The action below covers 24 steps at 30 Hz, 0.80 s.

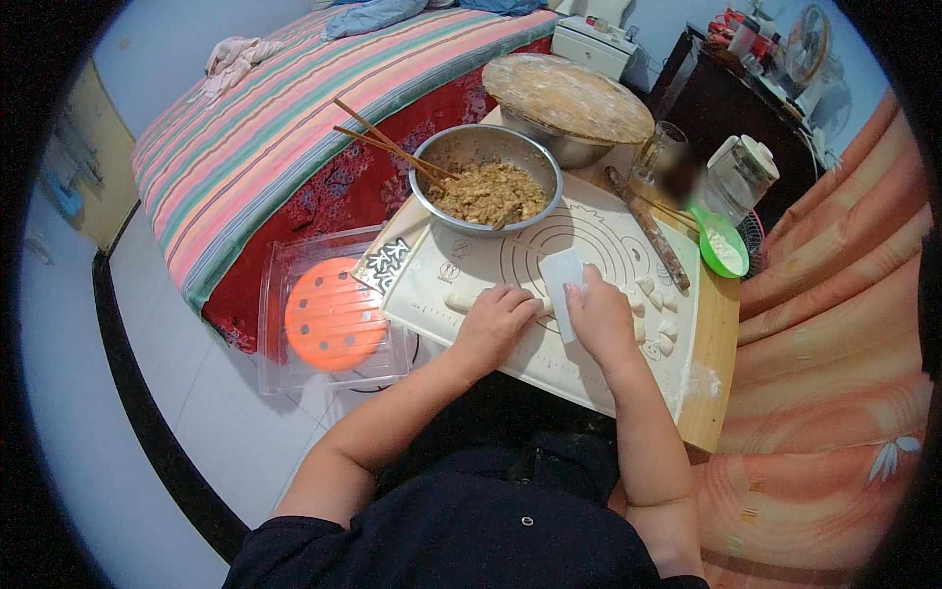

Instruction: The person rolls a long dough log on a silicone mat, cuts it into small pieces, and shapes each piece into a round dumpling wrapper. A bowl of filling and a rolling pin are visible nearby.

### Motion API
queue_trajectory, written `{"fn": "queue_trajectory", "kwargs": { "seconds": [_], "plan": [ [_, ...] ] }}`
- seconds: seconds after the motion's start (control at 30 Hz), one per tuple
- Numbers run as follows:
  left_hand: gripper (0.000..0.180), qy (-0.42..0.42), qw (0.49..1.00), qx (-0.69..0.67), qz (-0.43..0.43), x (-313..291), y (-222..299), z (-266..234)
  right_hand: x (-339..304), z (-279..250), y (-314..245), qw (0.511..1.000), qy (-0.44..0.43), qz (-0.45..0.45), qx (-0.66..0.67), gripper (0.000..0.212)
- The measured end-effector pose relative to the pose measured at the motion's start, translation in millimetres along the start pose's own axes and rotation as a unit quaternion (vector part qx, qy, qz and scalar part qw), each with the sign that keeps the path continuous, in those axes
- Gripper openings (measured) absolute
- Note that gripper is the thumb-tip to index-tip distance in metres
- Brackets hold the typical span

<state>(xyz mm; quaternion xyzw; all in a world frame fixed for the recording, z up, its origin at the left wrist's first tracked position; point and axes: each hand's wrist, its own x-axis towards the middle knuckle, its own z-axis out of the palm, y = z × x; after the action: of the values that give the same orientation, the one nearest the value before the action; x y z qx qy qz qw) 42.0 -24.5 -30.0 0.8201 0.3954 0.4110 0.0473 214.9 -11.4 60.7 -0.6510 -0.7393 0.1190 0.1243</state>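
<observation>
A rope of pale dough (458, 299) lies across the printed pastry mat (422, 275). My left hand (498, 322) rests over the rope with its fingers bent around it. In my right hand (601, 312) is a white dough scraper (561, 280), upright, its lower edge down at the right end of the rope. Several small cut dough pieces (667, 334) lie on the mat to the right of my right hand. Past my hands stands a steel bowl (427, 201) of brownish minced filling (500, 194), with chopsticks (378, 139) leaning out over its left rim.
A floury rolling pin (653, 231) lies along the mat's right side, beside a green bowl of flour (723, 243). Behind are a round floured board (569, 93) on another bowl, and a clear pitcher (741, 177). A clear plastic box (270, 344) and orange stool (334, 314) stand left of the table.
</observation>
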Motion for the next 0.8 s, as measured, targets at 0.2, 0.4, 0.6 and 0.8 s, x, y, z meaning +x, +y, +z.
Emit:
{"fn": "queue_trajectory", "kwargs": {
  "seconds": [0.2, 0.4, 0.6, 0.8],
  "plan": [
    [0.022, -0.022, 1.000, 0.013, -0.007, -1.0, 2.3, -1.9, 2.9, 16.4, -0.8, 0.999, -0.036, 0.001, -0.028, 0.025],
    [0.025, -0.023, 0.999, -0.038, -0.032, 0.9, -2.6, -4.7, 28.9, 43.3, 0.5, 0.998, 0.050, 0.026, 0.014, 0.024],
    [0.026, -0.054, 0.990, 0.007, -0.126, 3.6, -6.8, -15.3, 32.1, 22.1, 13.7, 0.996, 0.064, 0.044, 0.036, 0.026],
    [0.020, 0.012, 0.995, 0.020, -0.096, 2.1, -19.6, -6.4, 9.5, 4.1, -13.4, 0.998, 0.037, -0.019, 0.042, 0.026]
  ]
}}
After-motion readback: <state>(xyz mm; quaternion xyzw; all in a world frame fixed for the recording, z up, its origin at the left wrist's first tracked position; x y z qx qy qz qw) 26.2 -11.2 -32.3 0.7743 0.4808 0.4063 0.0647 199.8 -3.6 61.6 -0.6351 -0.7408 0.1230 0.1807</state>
